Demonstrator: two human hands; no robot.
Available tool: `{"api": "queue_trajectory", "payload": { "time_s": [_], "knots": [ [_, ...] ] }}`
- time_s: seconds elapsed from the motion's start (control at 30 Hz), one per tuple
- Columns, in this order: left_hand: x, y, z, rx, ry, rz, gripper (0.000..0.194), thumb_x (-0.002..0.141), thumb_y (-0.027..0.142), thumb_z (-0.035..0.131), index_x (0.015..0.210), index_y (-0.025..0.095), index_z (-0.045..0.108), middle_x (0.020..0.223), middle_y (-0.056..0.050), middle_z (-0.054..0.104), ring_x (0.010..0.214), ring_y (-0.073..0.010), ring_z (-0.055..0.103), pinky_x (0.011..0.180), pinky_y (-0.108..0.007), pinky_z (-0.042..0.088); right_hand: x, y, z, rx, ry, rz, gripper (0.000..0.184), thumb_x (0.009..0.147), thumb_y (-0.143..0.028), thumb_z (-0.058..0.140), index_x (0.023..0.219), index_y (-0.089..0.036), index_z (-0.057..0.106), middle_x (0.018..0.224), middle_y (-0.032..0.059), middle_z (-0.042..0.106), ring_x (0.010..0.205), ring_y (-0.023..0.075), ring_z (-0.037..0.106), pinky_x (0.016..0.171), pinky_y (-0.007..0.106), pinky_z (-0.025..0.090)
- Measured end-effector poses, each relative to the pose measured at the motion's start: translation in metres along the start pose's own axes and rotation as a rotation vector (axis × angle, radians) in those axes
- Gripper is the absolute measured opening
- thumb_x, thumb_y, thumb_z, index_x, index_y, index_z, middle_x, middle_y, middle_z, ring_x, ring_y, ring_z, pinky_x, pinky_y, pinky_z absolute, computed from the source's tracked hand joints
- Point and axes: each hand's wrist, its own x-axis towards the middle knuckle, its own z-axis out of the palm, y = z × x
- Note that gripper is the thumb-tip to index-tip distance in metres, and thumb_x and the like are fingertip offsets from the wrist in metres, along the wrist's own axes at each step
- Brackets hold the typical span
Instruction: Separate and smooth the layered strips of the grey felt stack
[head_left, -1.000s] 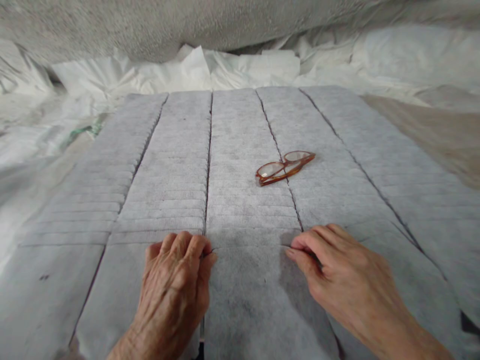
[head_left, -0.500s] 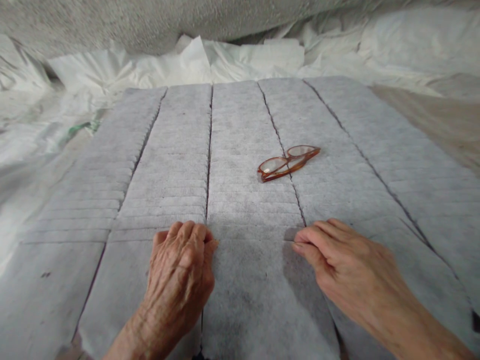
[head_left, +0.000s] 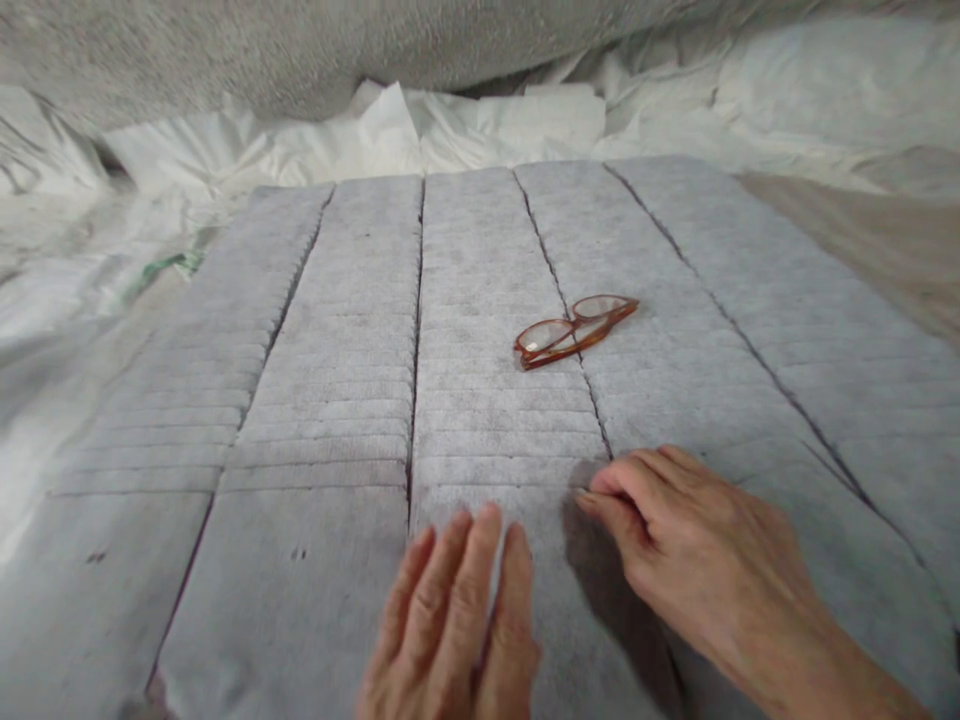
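Note:
Grey felt-like sheets point(head_left: 502, 400) lie in several long columns, their edges overlapping in close rows. My left hand point(head_left: 454, 620) rests with outstretched fingers over the front sheet point(head_left: 559, 610) of the middle column. At that sheet's upper right corner, the thumb and forefinger of my right hand point(head_left: 675, 540) are pinched together on the edge. Beyond my hands, brown-framed eyeglasses point(head_left: 577, 346) lie folded across the gap between two columns.
Crumpled white sheeting point(head_left: 322, 140) runs along the back and left side. A rough grey roll or bulky surface point(head_left: 247, 50) spans the far end. Brown flooring point(head_left: 892, 230) shows at the right, and a green scrap point(head_left: 169, 265) lies at the left.
My left hand has let go of the sheet's upper left corner, moved right and nearer, and spread flat. My right hand stays pinched at the right corner.

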Motion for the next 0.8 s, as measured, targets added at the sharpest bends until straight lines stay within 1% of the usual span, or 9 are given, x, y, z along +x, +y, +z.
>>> {"api": "queue_trajectory", "payload": {
  "time_s": [0.07, 0.13, 0.2, 0.3, 0.4, 0.47, 0.57, 0.7, 0.8],
  "knots": [
    [-0.011, 0.008, 0.009, 0.023, -0.062, 0.098, 0.044, 0.082, 0.023, 0.045, 0.125, 0.011, 0.046, 0.129, -0.012, 0.048, 0.123, -0.0247, 0.039, 0.101, -0.035, 0.032, -0.001, -0.001, 0.001, 0.002, 0.007, 0.028, 0.03, 0.089, -0.027, 0.035, 0.063, -0.022, 0.05, 0.059, -0.0009, 0.053, 0.055, 0.0162, 0.051, 0.045, 0.028, 0.033],
    [-0.019, 0.008, 0.016, 0.041, -0.106, 0.148, 0.05, 0.082, 0.029, 0.047, 0.128, 0.01, 0.044, 0.131, -0.014, 0.047, 0.127, -0.0268, 0.036, 0.102, -0.036, 0.031, -0.003, 0.0, 0.0, 0.008, 0.049, 0.057, 0.027, 0.089, -0.03, 0.038, 0.067, -0.021, 0.052, 0.064, -0.0001, 0.056, 0.06, 0.0168, 0.053, 0.047, 0.028, 0.035],
    [-0.022, 0.005, 0.02, 0.047, -0.128, 0.153, 0.053, 0.081, 0.029, 0.048, 0.13, 0.011, 0.041, 0.133, -0.014, 0.045, 0.129, -0.027, 0.033, 0.103, -0.036, 0.03, -0.007, 0.002, -0.003, 0.026, 0.112, 0.08, 0.025, 0.09, -0.032, 0.041, 0.073, -0.02, 0.054, 0.069, 0.0013, 0.058, 0.066, 0.0174, 0.054, 0.053, 0.029, 0.039],
    [-0.023, 0.001, 0.021, 0.045, -0.135, 0.14, 0.053, 0.081, 0.028, 0.049, 0.131, 0.013, 0.04, 0.136, -0.014, 0.043, 0.131, -0.0265, 0.03, 0.106, -0.036, 0.026, -0.021, 0.006, -0.011, 0.049, 0.173, 0.075, 0.022, 0.091, -0.027, 0.041, 0.082, -0.018, 0.059, 0.076, 0.0026, 0.062, 0.072, 0.0174, 0.054, 0.063, 0.03, 0.041],
    [-0.022, 0.003, 0.021, 0.054, -0.127, 0.14, 0.055, 0.081, 0.03, 0.049, 0.132, 0.013, 0.039, 0.137, -0.014, 0.041, 0.131, -0.0262, 0.029, 0.108, -0.036, 0.023, -0.043, 0.007, -0.016, 0.024, 0.113, -0.022, 0.026, 0.088, -0.015, 0.039, 0.099, -0.014, 0.063, 0.091, 0.0038, 0.064, 0.08, 0.0187, 0.054, 0.073, 0.031, 0.042],
    [-0.023, 0.005, 0.021, 0.073, -0.131, 0.141, 0.057, 0.08, 0.03, 0.05, 0.132, 0.011, 0.039, 0.137, -0.015, 0.04, 0.131, -0.0265, 0.029, 0.107, -0.037, 0.024, -0.056, 0.006, -0.015, -0.005, 0.044, -0.129, 0.036, 0.083, -0.007, 0.037, 0.111, -0.012, 0.06, 0.107, 0.0037, 0.062, 0.091, 0.0217, 0.053, 0.079, 0.034, 0.041],
    [-0.024, 0.007, 0.02, 0.122, -0.147, 0.156, 0.06, 0.076, 0.028, 0.052, 0.131, 0.008, 0.039, 0.137, -0.018, 0.038, 0.131, -0.0288, 0.028, 0.105, -0.039, 0.027, -0.065, 0.0, -0.008, -0.037, 0.017, -0.248, 0.044, 0.08, -0.004, 0.036, 0.118, -0.011, 0.056, 0.122, 0.0017, 0.056, 0.102, 0.0253, 0.05, 0.075, 0.036, 0.039],
    [-0.022, 0.011, 0.018, 0.177, -0.158, 0.139, 0.06, 0.078, 0.032, 0.05, 0.13, 0.005, 0.039, 0.136, -0.02, 0.039, 0.131, -0.031, 0.027, 0.1, -0.04, 0.033, -0.063, -0.009, -0.001, -0.037, 0.002, -0.207, 0.042, 0.083, -0.005, 0.032, 0.116, -0.01, 0.057, 0.124, 0.0025, 0.054, 0.11, 0.0249, 0.046, 0.074, 0.037, 0.037],
    [-0.018, 0.016, 0.016, 0.177, -0.174, 0.125, 0.061, 0.079, 0.031, 0.049, 0.134, 0.011, 0.034, 0.137, -0.021, 0.036, 0.131, -0.0321, 0.027, 0.097, -0.042, 0.036, -0.062, -0.011, 0.001, -0.023, -0.009, -0.157, 0.045, 0.081, -0.001, 0.032, 0.118, -0.012, 0.056, 0.127, 0.0003, 0.051, 0.111, 0.0246, 0.046, 0.076, 0.037, 0.036]
  ]
}}
